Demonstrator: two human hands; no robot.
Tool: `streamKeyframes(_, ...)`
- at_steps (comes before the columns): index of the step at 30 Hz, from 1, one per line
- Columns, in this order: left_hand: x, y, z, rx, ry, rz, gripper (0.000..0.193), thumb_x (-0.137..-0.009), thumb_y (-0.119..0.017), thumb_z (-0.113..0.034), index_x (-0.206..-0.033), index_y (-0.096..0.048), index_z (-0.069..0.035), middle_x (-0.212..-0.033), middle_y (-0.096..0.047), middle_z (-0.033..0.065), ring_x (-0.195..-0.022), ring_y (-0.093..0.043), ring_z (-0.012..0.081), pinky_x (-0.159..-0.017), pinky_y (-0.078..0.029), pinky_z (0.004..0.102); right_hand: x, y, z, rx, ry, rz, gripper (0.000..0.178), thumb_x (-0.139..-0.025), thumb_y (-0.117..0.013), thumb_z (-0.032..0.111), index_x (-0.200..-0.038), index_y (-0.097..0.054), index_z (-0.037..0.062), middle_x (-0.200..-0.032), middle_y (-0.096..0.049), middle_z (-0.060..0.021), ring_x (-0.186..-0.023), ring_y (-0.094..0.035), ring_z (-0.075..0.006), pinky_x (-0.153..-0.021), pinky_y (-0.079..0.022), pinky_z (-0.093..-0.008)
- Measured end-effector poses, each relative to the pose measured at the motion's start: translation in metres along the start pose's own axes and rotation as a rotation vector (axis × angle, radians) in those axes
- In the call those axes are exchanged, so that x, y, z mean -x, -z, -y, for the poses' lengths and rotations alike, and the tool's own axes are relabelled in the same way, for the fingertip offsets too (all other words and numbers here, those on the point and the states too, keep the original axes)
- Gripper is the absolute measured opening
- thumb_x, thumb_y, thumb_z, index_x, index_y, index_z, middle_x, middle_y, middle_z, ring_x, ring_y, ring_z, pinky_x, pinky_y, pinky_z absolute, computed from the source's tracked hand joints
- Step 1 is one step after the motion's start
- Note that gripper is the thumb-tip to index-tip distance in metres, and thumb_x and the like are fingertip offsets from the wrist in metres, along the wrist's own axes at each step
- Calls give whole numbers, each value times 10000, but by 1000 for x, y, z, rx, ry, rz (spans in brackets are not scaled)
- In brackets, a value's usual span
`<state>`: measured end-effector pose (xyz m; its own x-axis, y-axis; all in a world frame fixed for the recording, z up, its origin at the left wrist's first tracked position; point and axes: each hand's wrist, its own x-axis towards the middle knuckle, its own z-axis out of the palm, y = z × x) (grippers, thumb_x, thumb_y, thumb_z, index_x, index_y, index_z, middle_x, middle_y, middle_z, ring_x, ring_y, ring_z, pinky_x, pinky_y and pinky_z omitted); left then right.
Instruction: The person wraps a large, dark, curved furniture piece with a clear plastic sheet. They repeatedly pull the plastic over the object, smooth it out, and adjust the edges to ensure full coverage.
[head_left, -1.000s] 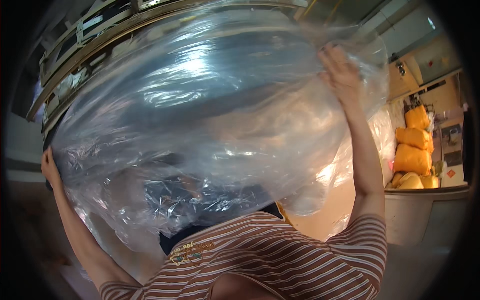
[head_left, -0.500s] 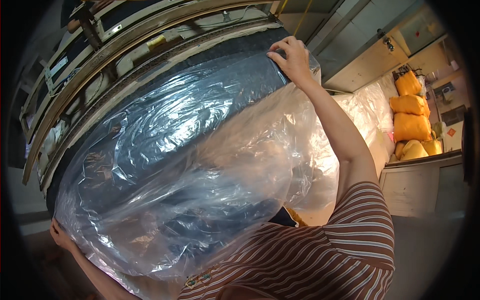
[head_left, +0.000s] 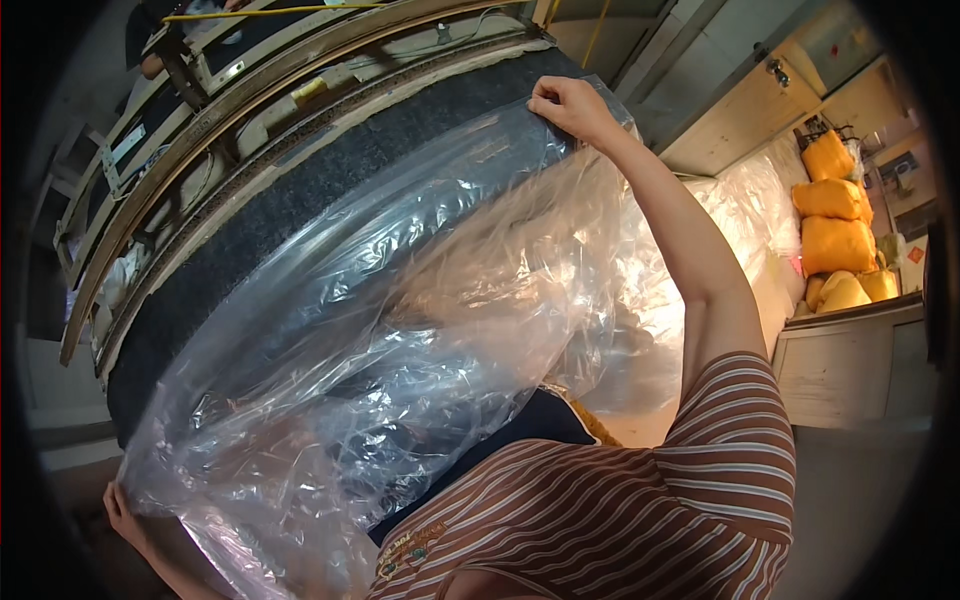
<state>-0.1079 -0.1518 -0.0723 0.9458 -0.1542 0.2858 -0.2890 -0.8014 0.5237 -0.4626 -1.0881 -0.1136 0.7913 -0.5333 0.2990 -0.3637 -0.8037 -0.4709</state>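
A large clear plastic sheet point(head_left: 400, 310) stretches between my two hands, wrinkled and shiny, draping off the near side of a dark work surface point(head_left: 270, 210) toward my body. At the far right corner of that surface, my right hand point(head_left: 570, 105) pinches the sheet's edge between closed fingers. Low at the far left, my left hand point(head_left: 120, 507) grips the sheet's other end; its fingers are partly hidden by the dim light. Between the hands, the sheet's far edge runs taut and slanting across the dark top.
Along the far side runs a machine frame point(head_left: 190, 150) with long rails. Clear plastic point(head_left: 700, 250) lies heaped to the right, beyond my right arm. Stacked yellow-orange bundles point(head_left: 838, 245) sit farther right, above a pale cabinet point(head_left: 840, 370).
The sheet's far edge has been drawn toward me, baring more of the dark surface. My left hand has moved lower; my right hand stays near the far corner.
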Motion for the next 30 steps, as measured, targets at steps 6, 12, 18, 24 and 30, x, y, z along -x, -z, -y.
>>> streamKeyframes(6,73,76,0,28,142,177,248,-946,-571,-243,-1007,-626,-9,-933,-588,-16,-850,-495,83,-768,-402,228,-4,-11,6,-8,26,-39,247,-825,-628,296,-956,-623,87,-877,-647,-115,-830,-620,-287,-717,-468,-378)
streamKeyframes(12,100,52,-4,225,425,100,297,-926,-576,-342,-1147,-600,-145,-1049,-573,-53,-980,-504,91,-777,-392,291,-12,-18,-16,-39,184,-17,125,-855,-601,188,-899,-604,71,-903,-590,-88,-898,-567,-265,-792,-444,-338)
streamKeyframes(18,21,-22,-40,1016,241,-380,315,-965,-538,-328,-1207,-556,-127,-1014,-554,-51,-886,-482,32,-686,-365,186,-77,46,13,-830,72,-390,146,-942,-505,164,-990,-554,34,-847,-623,-31,-817,-578,-112,-760,-464,-278)
streamKeyframes(24,-83,-108,52,345,178,-324,315,-956,-555,-316,-1066,-656,-38,-943,-645,7,-872,-566,97,-791,-436,241,-86,-31,-41,-300,-51,-321,165,-886,-594,188,-902,-622,26,-773,-641,-37,-674,-592,-106,-665,-467,-258)
streamKeyframes(30,-135,-120,98,216,124,-288,364,-949,-564,-319,-1113,-658,-9,-1055,-664,52,-987,-575,124,-893,-420,254,-107,-63,-42,-458,-63,-421,221,-820,-689,221,-909,-680,19,-763,-662,-30,-730,-597,-112,-698,-464,-253)
